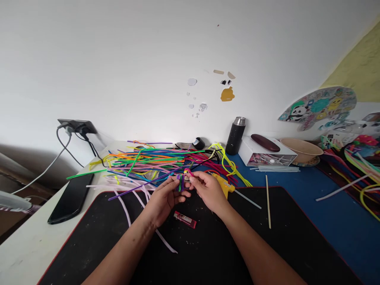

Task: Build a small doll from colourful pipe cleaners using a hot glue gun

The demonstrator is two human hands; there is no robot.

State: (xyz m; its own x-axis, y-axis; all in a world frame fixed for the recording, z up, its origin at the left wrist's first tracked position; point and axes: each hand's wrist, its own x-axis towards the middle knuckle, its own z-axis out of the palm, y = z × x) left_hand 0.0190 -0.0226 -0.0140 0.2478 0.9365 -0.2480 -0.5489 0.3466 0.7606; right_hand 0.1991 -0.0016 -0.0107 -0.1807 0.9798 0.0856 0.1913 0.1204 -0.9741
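Over the black mat (pixel 219 241), my two hands meet near the middle of the view. My left hand (pixel 168 194) pinches a small bundle of purple and green pipe cleaner (pixel 180 183), wound in bands. Between the fingertips of my right hand (pixel 208 190) is a small pink and yellow piece (pixel 187 173), held right beside the bundle. Whether the two pieces touch is too small to tell. Below the hands lies a red lighter (pixel 185 219). A yellow glue gun (pixel 225 186) with a clear glue stick (pixel 247 199) rests behind my right wrist.
Many loose pipe cleaners (pixel 154 158) spread along the back. A phone (pixel 71 198) lies left, beneath a wall socket (pixel 77 126) with cables. A black flask (pixel 236 136), white box (pixel 246 152) and bowl (pixel 301 150) stand back right. A wooden stick (pixel 268 202) lies on the mat.
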